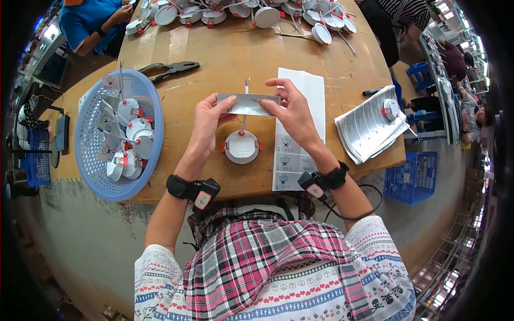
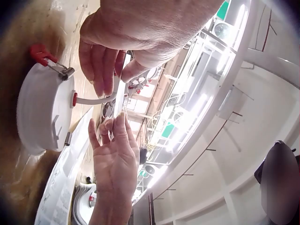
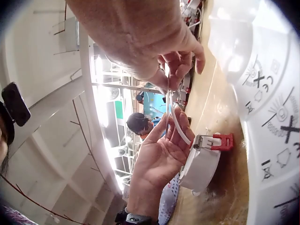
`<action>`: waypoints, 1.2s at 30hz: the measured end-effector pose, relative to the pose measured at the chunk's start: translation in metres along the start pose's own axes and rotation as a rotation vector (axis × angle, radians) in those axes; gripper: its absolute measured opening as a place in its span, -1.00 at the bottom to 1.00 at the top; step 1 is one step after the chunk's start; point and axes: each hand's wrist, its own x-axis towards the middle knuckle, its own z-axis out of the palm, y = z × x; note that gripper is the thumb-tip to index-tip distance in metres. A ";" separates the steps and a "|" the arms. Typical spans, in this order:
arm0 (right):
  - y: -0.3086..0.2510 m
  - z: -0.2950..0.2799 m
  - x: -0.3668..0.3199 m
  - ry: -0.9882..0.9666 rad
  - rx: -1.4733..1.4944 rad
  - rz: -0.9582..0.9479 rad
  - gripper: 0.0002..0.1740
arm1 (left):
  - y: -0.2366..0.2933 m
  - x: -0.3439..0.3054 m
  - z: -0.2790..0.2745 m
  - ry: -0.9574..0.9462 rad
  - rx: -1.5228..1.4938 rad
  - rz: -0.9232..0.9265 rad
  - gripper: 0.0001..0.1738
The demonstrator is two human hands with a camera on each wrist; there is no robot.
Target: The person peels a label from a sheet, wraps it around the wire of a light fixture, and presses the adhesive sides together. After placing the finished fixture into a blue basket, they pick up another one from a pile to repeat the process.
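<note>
Both hands hold a silver label strip (image 1: 249, 103) stretched flat between them. My left hand (image 1: 206, 117) pinches its left end between thumb and fingers; my right hand (image 1: 294, 111) pinches the right end, some of its other fingers raised. The strip crosses over the white cable (image 1: 244, 123) of a round white downlight (image 1: 241, 147). This light lies back side up on the table, with red-tipped spring clips at its sides. In the left wrist view the cable (image 2: 96, 101) rises from the downlight (image 2: 44, 110) toward the strip. Right of it lies a label sheet (image 1: 300, 144).
A blue basket (image 1: 91, 166) with several labelled downlights stands at the left. Pliers (image 1: 174, 69) lie behind it. At right are a stack of printed sheets (image 1: 358, 134) with a downlight (image 1: 391, 109) on top, and a black pen (image 1: 371, 92). Many downlights (image 1: 266, 17) pile up at the back.
</note>
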 end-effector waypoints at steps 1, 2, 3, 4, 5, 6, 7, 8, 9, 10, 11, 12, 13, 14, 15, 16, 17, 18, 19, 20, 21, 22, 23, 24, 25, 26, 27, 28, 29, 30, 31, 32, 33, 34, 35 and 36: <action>0.000 0.000 0.000 0.004 -0.002 -0.002 -0.61 | 0.000 0.000 0.000 0.003 -0.001 -0.001 -0.87; -0.001 0.001 0.000 0.009 -0.004 -0.004 -0.61 | 0.000 0.000 0.000 0.001 0.002 -0.002 -0.87; -0.002 0.001 0.000 0.013 -0.006 -0.006 -0.61 | 0.000 0.000 0.000 0.000 0.004 -0.003 -0.86; -0.001 0.001 0.000 0.013 -0.007 -0.005 -0.61 | 0.000 0.000 0.000 -0.001 0.007 -0.004 -0.86; -0.001 0.001 0.000 0.012 -0.007 -0.005 -0.61 | 0.001 0.000 0.000 -0.004 0.011 -0.005 -0.86; 0.000 0.001 0.000 0.011 -0.008 -0.005 -0.60 | 0.001 0.001 0.000 -0.006 0.014 -0.006 -0.85; 0.000 0.001 0.000 0.017 -0.007 -0.013 -0.60 | 0.001 0.001 -0.001 -0.008 0.018 -0.006 -0.85; 0.001 0.001 0.001 0.023 -0.005 -0.020 -0.60 | 0.001 0.000 -0.001 -0.004 0.022 -0.006 -0.85; 0.002 0.001 0.001 0.029 -0.003 -0.027 -0.60 | 0.002 0.000 0.000 -0.001 0.026 -0.007 -0.85; 0.002 0.001 0.001 0.026 -0.008 -0.023 -0.60 | 0.002 0.000 0.001 0.002 0.029 -0.007 -0.85; 0.002 0.001 0.001 0.023 -0.012 -0.019 -0.60 | 0.002 0.000 0.001 0.001 0.027 -0.007 -0.85; 0.002 0.001 0.001 0.020 -0.018 -0.015 -0.60 | 0.003 0.000 0.001 -0.001 0.024 -0.008 -0.85; 0.002 0.001 0.001 0.023 -0.017 -0.016 -0.60 | 0.003 0.000 0.001 -0.003 0.021 -0.009 -0.85; 0.001 0.001 0.001 0.026 -0.015 -0.017 -0.60 | 0.003 0.001 0.001 -0.002 0.021 -0.011 -0.85; 0.001 0.002 0.001 0.029 -0.014 -0.018 -0.60 | 0.003 0.001 0.001 0.000 0.021 -0.014 -0.85; 0.001 0.002 0.001 0.034 -0.013 -0.019 -0.60 | 0.003 0.001 0.001 0.002 0.021 -0.016 -0.85; 0.002 0.003 0.001 0.039 -0.012 -0.020 -0.60 | 0.002 0.001 0.000 0.001 0.020 -0.015 -0.85; 0.002 0.003 0.001 0.043 -0.011 -0.021 -0.60 | 0.002 0.002 0.000 0.000 0.019 -0.015 -0.85; 0.003 0.003 0.001 0.045 -0.007 -0.019 -0.60 | 0.001 0.002 0.000 -0.002 0.018 -0.014 -0.85; 0.004 0.003 0.001 0.046 -0.003 -0.016 -0.60 | 0.001 0.001 0.000 -0.004 0.013 -0.014 -0.85; 0.004 0.003 0.001 0.047 0.001 -0.014 -0.60 | 0.001 0.002 0.000 -0.006 0.008 -0.012 -0.85; 0.004 0.003 0.001 0.044 -0.003 -0.010 -0.60 | 0.001 0.001 0.000 -0.008 0.003 -0.010 -0.86; 0.004 0.002 0.000 0.041 -0.007 -0.005 -0.60 | 0.001 0.002 0.000 -0.011 0.000 -0.012 -0.86; 0.004 0.002 0.000 0.038 -0.011 0.000 -0.60 | 0.000 0.002 0.000 -0.014 -0.003 -0.015 -0.86; 0.005 0.001 0.000 0.035 -0.009 0.002 -0.60 | 0.000 0.002 0.000 -0.017 -0.007 -0.017 -0.86; 0.006 0.001 0.000 0.032 -0.008 0.004 -0.60 | 0.000 0.002 0.001 -0.018 -0.005 -0.017 -0.85; 0.006 0.001 0.000 0.029 -0.006 0.005 -0.59 | 0.000 0.002 0.001 -0.019 -0.002 -0.016 -0.85; 0.007 0.001 0.001 0.031 -0.004 0.002 -0.59 | 0.000 0.002 0.002 -0.020 0.000 -0.016 -0.85; 0.007 0.001 0.000 0.033 -0.001 -0.002 -0.59 | 0.000 0.002 0.002 -0.023 -0.004 -0.015 -0.85; 0.008 0.002 0.000 0.035 0.002 -0.005 -0.59 | 0.001 0.001 0.002 -0.026 -0.008 -0.014 -0.85; 0.008 0.002 0.000 0.033 0.000 -0.003 -0.59 | 0.001 0.001 0.002 -0.030 -0.012 -0.014 -0.84; 0.009 0.002 0.000 0.032 -0.002 -0.001 -0.59 | 0.000 0.001 0.002 -0.034 -0.023 -0.017 -0.84; 0.009 0.002 0.000 0.031 -0.004 0.001 -0.59 | -0.001 0.001 0.002 -0.037 -0.035 -0.020 -0.84; 0.009 0.002 0.000 0.031 0.000 0.004 -0.58 | -0.001 0.001 0.001 -0.041 -0.047 -0.022 -0.84; 0.009 0.002 -0.001 0.032 0.003 0.008 -0.58 | -0.002 0.001 0.001 -0.045 -0.058 -0.026 -0.83; 0.008 0.002 -0.001 0.033 0.007 0.012 -0.58 | -0.003 0.001 0.001 -0.049 -0.069 -0.031 -0.83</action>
